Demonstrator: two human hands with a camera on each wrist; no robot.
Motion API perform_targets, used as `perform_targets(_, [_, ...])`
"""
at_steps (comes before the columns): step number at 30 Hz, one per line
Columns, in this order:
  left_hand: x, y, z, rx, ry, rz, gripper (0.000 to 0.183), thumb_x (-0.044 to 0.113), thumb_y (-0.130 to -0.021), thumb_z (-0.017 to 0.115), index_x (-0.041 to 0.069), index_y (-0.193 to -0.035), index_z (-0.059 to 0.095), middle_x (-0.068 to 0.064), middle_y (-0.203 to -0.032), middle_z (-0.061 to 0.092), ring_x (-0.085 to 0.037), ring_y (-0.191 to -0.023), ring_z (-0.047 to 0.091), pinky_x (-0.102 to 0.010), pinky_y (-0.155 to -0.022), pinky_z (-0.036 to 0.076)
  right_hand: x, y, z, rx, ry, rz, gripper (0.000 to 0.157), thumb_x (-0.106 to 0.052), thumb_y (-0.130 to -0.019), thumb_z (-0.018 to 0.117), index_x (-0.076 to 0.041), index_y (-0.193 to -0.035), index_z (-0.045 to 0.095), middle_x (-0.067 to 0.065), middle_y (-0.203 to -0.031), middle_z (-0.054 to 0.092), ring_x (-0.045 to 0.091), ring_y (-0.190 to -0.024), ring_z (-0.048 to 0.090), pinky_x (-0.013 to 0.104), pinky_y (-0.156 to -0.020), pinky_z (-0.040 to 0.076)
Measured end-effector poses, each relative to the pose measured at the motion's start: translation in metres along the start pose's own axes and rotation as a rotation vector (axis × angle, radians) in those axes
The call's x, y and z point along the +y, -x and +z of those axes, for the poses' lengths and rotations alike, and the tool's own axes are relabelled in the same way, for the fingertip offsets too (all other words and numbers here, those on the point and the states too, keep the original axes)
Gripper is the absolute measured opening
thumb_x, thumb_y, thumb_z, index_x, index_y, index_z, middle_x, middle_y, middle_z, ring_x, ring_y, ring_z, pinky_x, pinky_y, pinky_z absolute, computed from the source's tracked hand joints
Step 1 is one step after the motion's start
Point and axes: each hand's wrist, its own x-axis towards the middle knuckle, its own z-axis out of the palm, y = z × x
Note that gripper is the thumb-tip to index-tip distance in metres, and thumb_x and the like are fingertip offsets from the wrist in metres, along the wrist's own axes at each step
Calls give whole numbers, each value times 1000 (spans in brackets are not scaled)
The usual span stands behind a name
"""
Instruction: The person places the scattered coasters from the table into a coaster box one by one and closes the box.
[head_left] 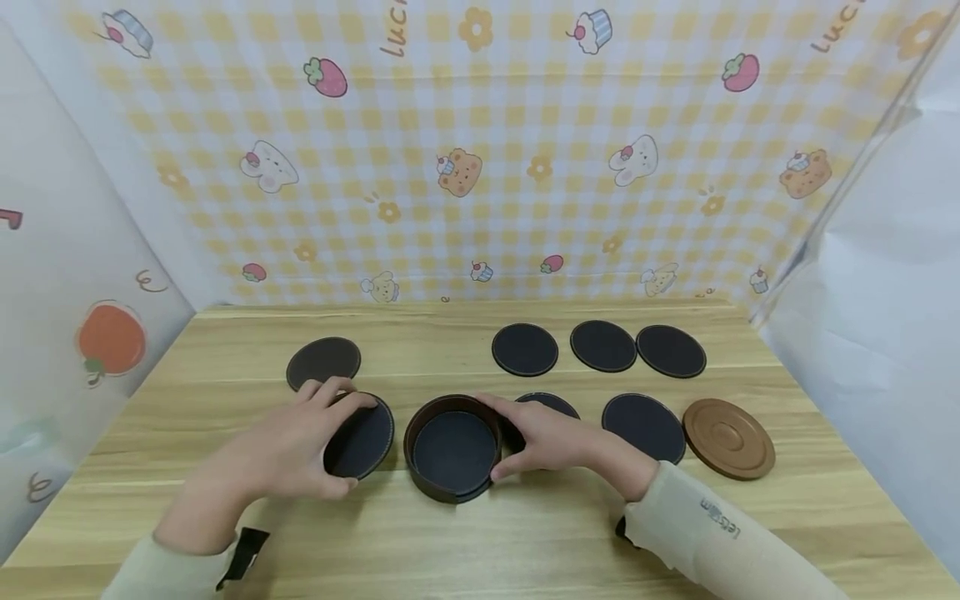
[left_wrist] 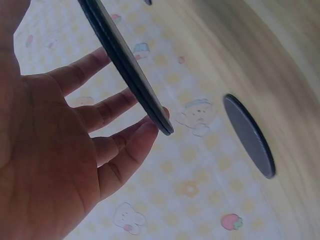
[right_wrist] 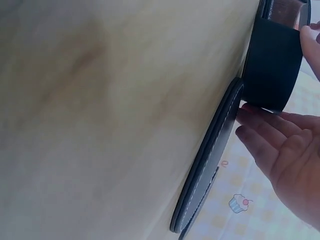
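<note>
My left hand [head_left: 288, 446] holds a round black coaster [head_left: 363, 437] by its rim, tilted above the table. In the left wrist view, the coaster's edge [left_wrist: 132, 75] shows two layers; whether these are two coasters I cannot tell. To its right stands a round, dark coaster holder [head_left: 429, 485] with a low wall and a black disc [head_left: 455, 450] lying inside. Thumb and fingers of my right hand [head_left: 558, 437] grip the holder's right side. Partly hidden behind that hand, another black coaster [head_left: 551, 402] lies next to the holder.
Behind the left hand lies a black coaster [head_left: 322, 360]. Several more, including one at the back [head_left: 525, 350] and one nearer [head_left: 643, 427], are spread on the right of the wooden table [head_left: 525, 550]. A brown round lid-like disc [head_left: 727, 439] touches the nearer one.
</note>
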Motion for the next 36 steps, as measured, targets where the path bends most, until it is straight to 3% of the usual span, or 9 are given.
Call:
perform_targets(13, [25,-24,2,4,17,77,80,40,-60,83,22,-133,55,0,-131,47,-19,-110,44,-32,-77,48,2,0,1,51,-132,-3,94,-31,-82,82,-7,-156,29,8,-152,47,26,-137,50,44,-112,41])
perform_targets(17, [32,-34,6,-25,22,103,81,42,-60,83,22,-134,55,0,-132,48,-17,-110,45,-33,-82,49,3,0,1,59,-149,-13,93,-30,-82,82,-7,-155,31,9,-152,47,28,-135,52,44,-110,43])
perform_targets(25, [48,-50,13,-117,73,118,80,41,-64,82,24,-137,54,1,-136,47,-16,-112,44,-32,-81,49,1,0,1,62,-183,-24,91,-26,-82,82,-6,-154,31,9,-151,48,28,-135,52,44,-110,43])
perform_targets(36, [58,-67,21,-138,76,190,80,43,-65,81,22,-137,54,-3,-136,49,-19,-112,46,-35,-80,50,2,0,1,39,-243,-27,92,-25,-83,82,-5,-155,28,11,-156,41,28,-138,49,41,-111,43])
